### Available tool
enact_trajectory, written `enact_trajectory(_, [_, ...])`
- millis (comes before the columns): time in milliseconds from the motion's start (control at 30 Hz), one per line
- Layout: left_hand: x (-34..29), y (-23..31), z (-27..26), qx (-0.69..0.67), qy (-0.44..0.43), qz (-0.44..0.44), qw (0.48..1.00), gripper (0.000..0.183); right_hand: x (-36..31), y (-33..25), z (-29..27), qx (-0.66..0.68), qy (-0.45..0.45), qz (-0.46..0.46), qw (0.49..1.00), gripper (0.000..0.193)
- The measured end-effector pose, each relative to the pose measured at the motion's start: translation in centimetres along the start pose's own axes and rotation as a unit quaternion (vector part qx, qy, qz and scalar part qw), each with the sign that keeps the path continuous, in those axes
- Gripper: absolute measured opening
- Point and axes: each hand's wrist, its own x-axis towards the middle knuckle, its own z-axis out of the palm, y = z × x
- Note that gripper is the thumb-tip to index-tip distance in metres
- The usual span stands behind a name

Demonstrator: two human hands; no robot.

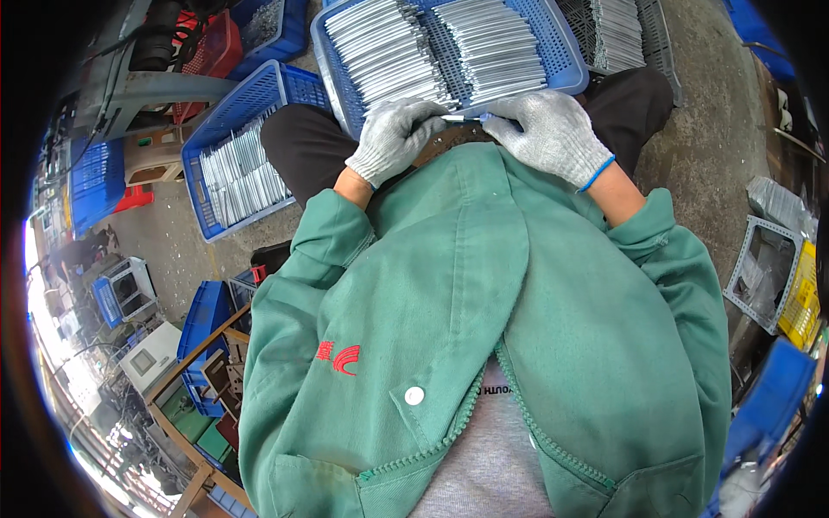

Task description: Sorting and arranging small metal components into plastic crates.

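Both of my hands wear grey knitted gloves and meet above the near rim of a blue plastic crate [324, 69]. My left hand [399, 138] is closed, with the bright end of a slim silvery metal strip [452, 118] showing at its fingertips. My right hand [553, 138], with a blue glove cuff, pinches at the other end of the strip; its fingers partly hide that end. Inside the crate, slim silvery metal strips lie in two rows, a left stack [380, 52] and a right stack [492, 52].
At my left knee stands another blue crate [194, 177] holding similar strips [242, 177]. A dark crate [661, 43] with more strips is at the far right. A red basket [216, 47] and a metal machine frame [173, 91] sit far left. A yellow crate [803, 298] lies right.
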Motion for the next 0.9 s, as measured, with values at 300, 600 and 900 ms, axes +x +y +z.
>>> enact_trajectory(300, [0.1,1.1,0.3,0.01,0.019,0.014,1.0,0.018,0.1,0.3,0.3,-0.044,-0.003,-0.009,0.999,0.028])
enact_trajectory(600, [0.4,2.0,0.7,0.115,0.115,0.05,0.985,0.017,0.3,-0.6,-0.9,-0.011,-0.034,0.02,0.999,0.029])
enact_trajectory(900, [0.4,1.9,1.0,0.098,0.126,0.064,0.985,0.018,0.2,0.6,0.8,-0.015,0.004,-0.002,1.0,0.025])
